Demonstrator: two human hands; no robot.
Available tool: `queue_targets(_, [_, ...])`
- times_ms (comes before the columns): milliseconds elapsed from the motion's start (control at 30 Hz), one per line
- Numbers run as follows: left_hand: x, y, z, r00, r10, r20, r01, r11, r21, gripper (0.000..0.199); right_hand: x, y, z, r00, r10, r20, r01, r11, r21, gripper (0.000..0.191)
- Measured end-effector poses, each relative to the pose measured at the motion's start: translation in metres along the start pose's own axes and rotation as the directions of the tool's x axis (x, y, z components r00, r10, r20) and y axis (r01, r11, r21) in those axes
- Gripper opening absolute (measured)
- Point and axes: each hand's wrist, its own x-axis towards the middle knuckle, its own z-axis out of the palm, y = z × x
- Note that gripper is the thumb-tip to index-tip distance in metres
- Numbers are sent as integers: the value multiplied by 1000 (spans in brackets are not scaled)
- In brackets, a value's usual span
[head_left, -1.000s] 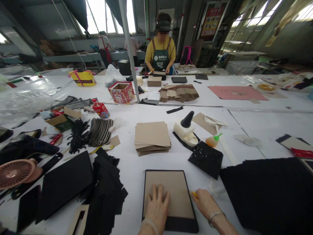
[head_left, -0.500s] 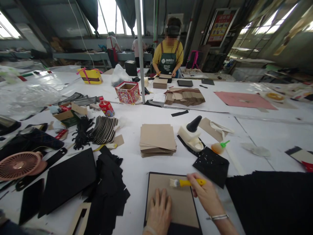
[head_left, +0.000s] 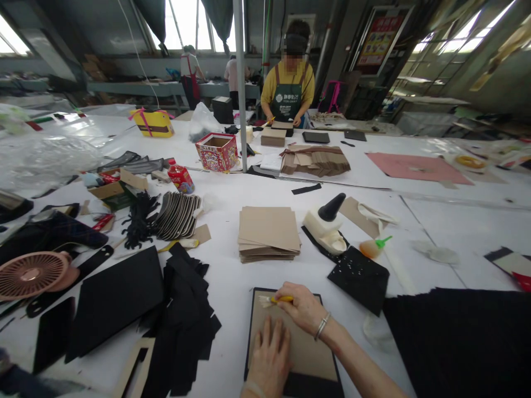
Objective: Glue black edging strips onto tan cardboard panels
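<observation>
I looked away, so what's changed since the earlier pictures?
The right hand, still holding the yellow brush, moved left and forward, from beside the right edge of the tan board to its upper left part. Nothing was picked up or let go. The left hand stayed flat on the board, and the cardboard stack stayed put.

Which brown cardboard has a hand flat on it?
The single tan rectangular sheet on the black rectangular panel: the person's left hand rests there. The tan cardboard stack beyond has no hand on it.

Visible are the wearer's two grips [head_left: 270, 356] [head_left: 299, 305], one pink fan [head_left: 33, 275] and three co-workers [head_left: 287, 91] [head_left: 189, 69] [head_left: 232, 73]
</observation>
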Motion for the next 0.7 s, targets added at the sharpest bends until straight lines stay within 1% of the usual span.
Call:
queue_targets(100, [-1, 1, -3, 1000, -2, -15, 2, 1000, 18, 67, -8, 16, -14, 1000, 6, 30, -5, 999, -31, 17])
queue_targets(200, [-1, 2, -7, 1000, 6, -7, -6, 1000, 21, 65, -24, 31, -33, 999, 31, 44, -28, 997, -66, 15])
queue_targets(333, [-1, 1, -10, 1000, 9, 4, -9, 1000, 14, 65, -48, 54, -56, 997, 66, 34, -62, 992, -108, 15])
queue_targets(467, [-1, 0, -11, 999, 16, 37, -15, 1000, -10, 64, -73, 69, -76, 992, 126, 0, -121, 955, -269, 20])
queue_targets(500, [0, -1, -11, 999, 16, 46, -15, 1000, -17, 64, -80, 70, -80, 990, 142, -28, -144, 945, -295, 21])
queue_targets(567, [0, -2, -12, 998, 14, 64, -12, 999, -30, 65, -93, 67, -88, 981, 155, -117, -182, 946, -270, 23])
queue_targets(633, [0, -2, -13, 997, 9, 77, -5, 999, -44, 66, -101, 57, -89, 969, 142, -201, -177, 969, -170, 25])
queue_targets(700, [1, -2, -14, 996, 10, 85, -5, 998, -62, 67, -99, 44, -82, 964, 115, -239, -133, 990, -57, 25])
